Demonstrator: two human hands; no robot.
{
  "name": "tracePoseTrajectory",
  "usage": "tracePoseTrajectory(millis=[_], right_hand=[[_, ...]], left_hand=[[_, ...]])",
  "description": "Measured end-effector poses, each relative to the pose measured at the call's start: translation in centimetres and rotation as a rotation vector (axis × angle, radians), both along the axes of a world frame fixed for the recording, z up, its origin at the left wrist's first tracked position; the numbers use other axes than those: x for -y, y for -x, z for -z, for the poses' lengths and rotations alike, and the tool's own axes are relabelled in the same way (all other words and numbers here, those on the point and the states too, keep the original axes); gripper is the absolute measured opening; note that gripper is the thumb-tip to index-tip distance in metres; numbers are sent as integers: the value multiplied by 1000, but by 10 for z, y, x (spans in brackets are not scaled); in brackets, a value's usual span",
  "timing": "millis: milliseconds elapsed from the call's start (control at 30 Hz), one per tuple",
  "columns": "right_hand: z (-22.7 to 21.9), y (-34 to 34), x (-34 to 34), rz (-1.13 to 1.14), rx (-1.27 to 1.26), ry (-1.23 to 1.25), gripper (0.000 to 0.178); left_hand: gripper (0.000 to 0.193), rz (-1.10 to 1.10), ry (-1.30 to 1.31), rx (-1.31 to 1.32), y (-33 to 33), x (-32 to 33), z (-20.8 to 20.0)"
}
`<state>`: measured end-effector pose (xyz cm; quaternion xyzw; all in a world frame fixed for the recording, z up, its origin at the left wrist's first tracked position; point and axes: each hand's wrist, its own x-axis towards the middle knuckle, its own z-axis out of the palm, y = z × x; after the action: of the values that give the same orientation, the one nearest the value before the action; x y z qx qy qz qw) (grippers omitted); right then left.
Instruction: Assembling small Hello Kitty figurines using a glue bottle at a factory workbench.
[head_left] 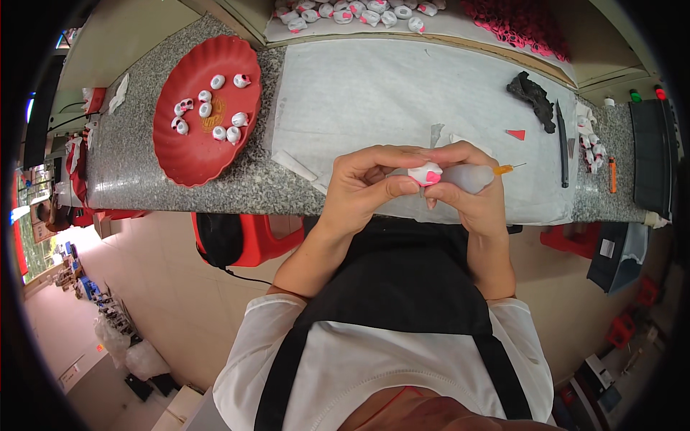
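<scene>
Between my hands, above the white paper sheet (345, 86), is a small white rounded figurine piece (424, 172) with a pink patch. My left hand (359, 179) pinches it between thumb and fingers. My right hand (480, 207) is closed around a translucent squeeze bottle (471, 178), whose orange needle tip (507, 169) points right, away from the piece. The right fingertips meet the piece as well. A grey translucent scrap (436, 134) lies just beyond the fingers. Some of the fingers are hidden behind the piece and the bottle.
At left, a red scalloped plate (169, 136) holds several white pieces. A shelf behind carries many white pieces (338, 11) and a pile of pink parts (514, 25). Toward the right are a crumpled black cloth (532, 99), a dark pen-like tool (562, 147) and an orange stick (612, 174).
</scene>
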<state>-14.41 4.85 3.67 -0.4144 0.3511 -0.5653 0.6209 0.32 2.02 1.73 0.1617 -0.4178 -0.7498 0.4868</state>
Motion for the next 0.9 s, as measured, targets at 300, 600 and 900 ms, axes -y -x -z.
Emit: tracePoseTrajectory(millis=[300, 600, 900], right_hand=[[5, 2, -2, -19, 35, -15, 27], [3, 2, -2, 56, -67, -23, 27], [4, 1, -6, -26, -14, -86, 27]], left_hand=[[25, 57, -29, 8, 0, 2, -1], [26, -199, 306, 289, 7, -1, -2], [25, -55, 200, 84, 3, 0, 6]])
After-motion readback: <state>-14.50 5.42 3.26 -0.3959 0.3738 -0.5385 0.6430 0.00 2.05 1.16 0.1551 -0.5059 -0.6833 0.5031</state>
